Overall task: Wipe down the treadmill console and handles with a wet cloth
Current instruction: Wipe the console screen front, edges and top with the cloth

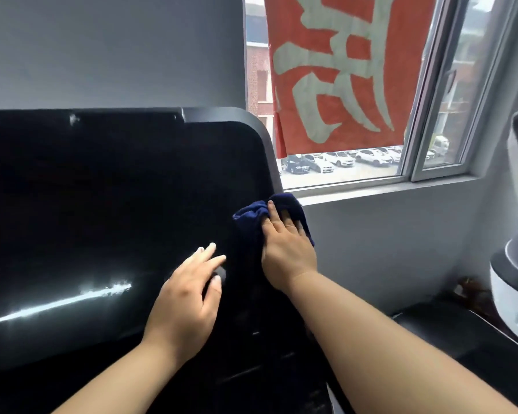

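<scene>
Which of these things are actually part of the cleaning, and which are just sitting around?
Part of the job: dark blue cloth, right hand pressing it, left hand, black treadmill console.
Just there: red banner, window, white and black machine at right, parked cars outside.

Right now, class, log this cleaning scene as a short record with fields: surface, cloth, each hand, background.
Surface: glossy black treadmill console, streaky glare lower left
Cloth: bunched dark blue cloth at the console's right edge
Right hand: flat on the cloth, pressing it
Left hand: fingers relaxed, holding nothing, by the console's lower right
Background: red fabric banner hanging in the window
</scene>
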### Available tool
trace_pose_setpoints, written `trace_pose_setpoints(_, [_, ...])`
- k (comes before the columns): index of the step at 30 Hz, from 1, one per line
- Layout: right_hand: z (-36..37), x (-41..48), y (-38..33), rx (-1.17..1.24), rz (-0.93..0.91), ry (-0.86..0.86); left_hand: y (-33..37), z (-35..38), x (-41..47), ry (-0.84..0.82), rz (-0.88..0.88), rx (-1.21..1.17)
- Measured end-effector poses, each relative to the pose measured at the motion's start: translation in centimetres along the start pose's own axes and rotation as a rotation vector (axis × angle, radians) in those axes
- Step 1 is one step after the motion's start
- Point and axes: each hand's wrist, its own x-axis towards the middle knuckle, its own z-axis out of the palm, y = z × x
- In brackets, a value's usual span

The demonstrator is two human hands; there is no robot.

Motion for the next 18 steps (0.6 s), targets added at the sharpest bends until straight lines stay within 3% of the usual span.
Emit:
trace_pose_setpoints(7, [-4.2,10.9,-1.7,-0.052,-0.038,0.09,0.1,-1.8,6.4,0.099,0.086,0.039])
trace_pose_setpoints(13, [-4.7,14.3,-1.4,0.013,-0.163,0.275,-0.4,-2.3,10.3,0.16,0.144,0.096])
trace_pose_setpoints(18, [-4.0,16.7,-3.4,0.131,-0.425,0.448,-1.2,-3.7,11.6,0.226,0.152,0.16])
